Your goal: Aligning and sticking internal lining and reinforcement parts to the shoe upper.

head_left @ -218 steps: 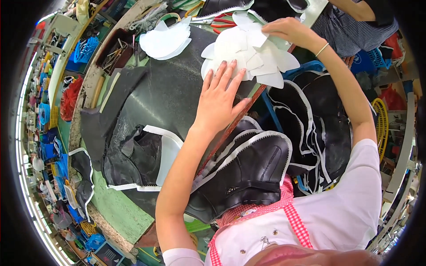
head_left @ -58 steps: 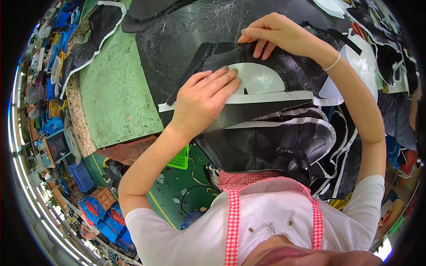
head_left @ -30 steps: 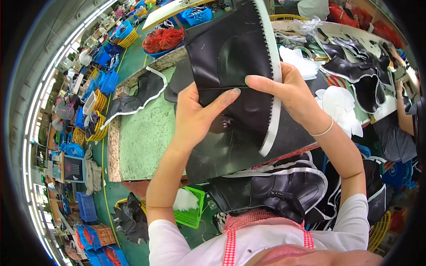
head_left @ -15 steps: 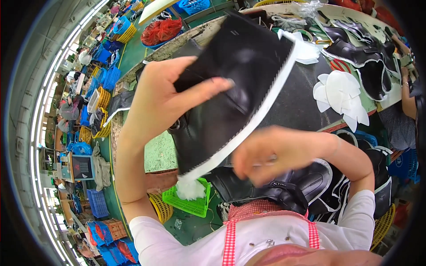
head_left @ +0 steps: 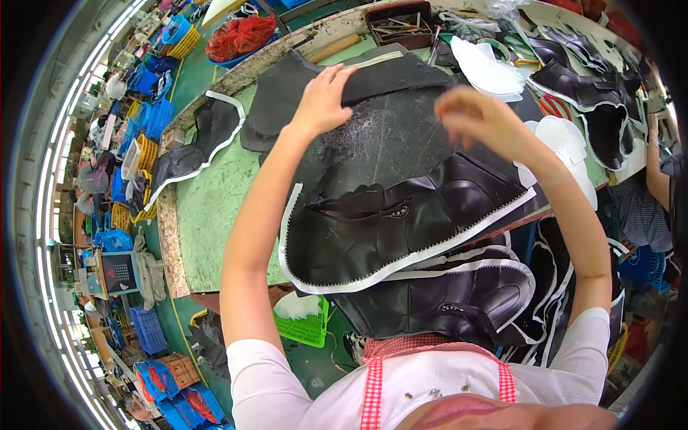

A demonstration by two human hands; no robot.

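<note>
A black leather shoe upper (head_left: 437,208) with a white saw-toothed border lies across the near part of the bench, a small row of metal studs by its slit. Beyond it, my left hand (head_left: 320,104) rests on dark grey flat sheets (head_left: 283,86), thumb and fingers apart. My right hand (head_left: 480,123) hovers over the right side of the scuffed black work board (head_left: 390,136), beyond the upper; its fingers are smeared by motion. Several more black uppers (head_left: 401,304) with white edges are heaped below the bench edge, close to my apron.
White petal-shaped pieces (head_left: 487,68) lie at the back right, near red-handled pliers (head_left: 554,106). A tool box (head_left: 401,29) and a wooden rod (head_left: 335,49) sit at the back. Another upper (head_left: 208,136) lies left. A green basket (head_left: 304,330) stands below. A person's arm (head_left: 653,161) shows far right.
The upper that my left hand held up now lies on the bench. My left hand has moved off it onto the grey sheets; my right hand has moved up and away from me.
</note>
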